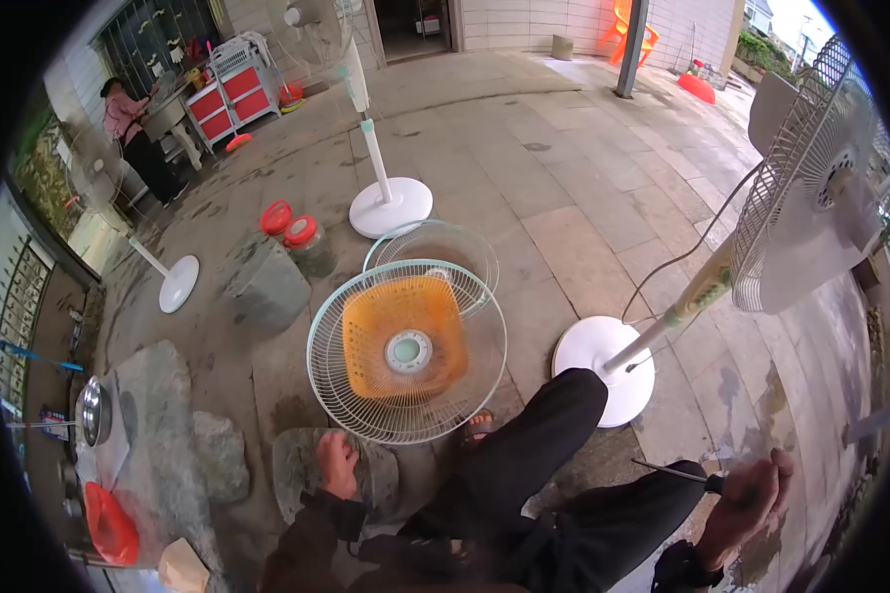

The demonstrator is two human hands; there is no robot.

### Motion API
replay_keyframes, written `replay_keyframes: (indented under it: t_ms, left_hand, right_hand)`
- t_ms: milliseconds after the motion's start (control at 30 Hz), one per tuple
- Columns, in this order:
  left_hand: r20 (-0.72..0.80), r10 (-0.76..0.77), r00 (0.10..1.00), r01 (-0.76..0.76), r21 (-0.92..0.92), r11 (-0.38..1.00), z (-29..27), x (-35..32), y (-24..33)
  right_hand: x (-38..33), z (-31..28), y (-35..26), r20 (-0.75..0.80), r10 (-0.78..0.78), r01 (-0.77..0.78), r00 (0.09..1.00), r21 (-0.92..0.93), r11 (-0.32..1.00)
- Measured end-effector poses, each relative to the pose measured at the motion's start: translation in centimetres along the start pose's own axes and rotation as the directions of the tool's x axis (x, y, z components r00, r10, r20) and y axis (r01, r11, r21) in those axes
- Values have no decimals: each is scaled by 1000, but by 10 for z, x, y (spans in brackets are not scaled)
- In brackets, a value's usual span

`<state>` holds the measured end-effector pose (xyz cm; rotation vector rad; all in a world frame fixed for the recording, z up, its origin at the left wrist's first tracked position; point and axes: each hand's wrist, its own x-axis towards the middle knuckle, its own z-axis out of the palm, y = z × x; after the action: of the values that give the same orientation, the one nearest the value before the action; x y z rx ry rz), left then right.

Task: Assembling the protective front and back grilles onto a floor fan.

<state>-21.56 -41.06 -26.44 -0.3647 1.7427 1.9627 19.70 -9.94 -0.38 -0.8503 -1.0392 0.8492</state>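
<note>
My right hand (747,504) is closed around a screwdriver (674,473), its thin shaft pointing left over my right knee. My left hand (337,465) holds nothing and hovers over or rests on a grey stone block (376,472); its fingers are loosely bent and apart. Just beyond it, a round fan grille (406,352) with a pale green centre lies over an orange plastic basket (447,306). A second wire grille (485,259) sits partly behind it. To my right stands a white pedestal fan (821,188), tilted in view, on a round white base (603,371).
Another pedestal fan (390,206) stands ahead, and a third (178,284) at far left. Red-lidded jars (305,235) stand beside a grey stone block (270,287). Left are a large rock slab (158,425), a metal bowl (93,410) and a red bag (111,524). A person (129,124) stands at a sink.
</note>
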Motion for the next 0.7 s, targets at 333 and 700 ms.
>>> replay_keyframes:
  t_ms: [333, 700]
  left_hand:
    - [858, -398, 325, -249, 483, 839, 147, -149, 107]
    - [799, -589, 121, 439, 489, 754, 166, -178, 91]
  right_hand:
    - [-69, 81, 13, 560, -81, -60, 824, 230, 971]
    - [-145, 129, 14, 816, -565, 183, 127, 540, 821]
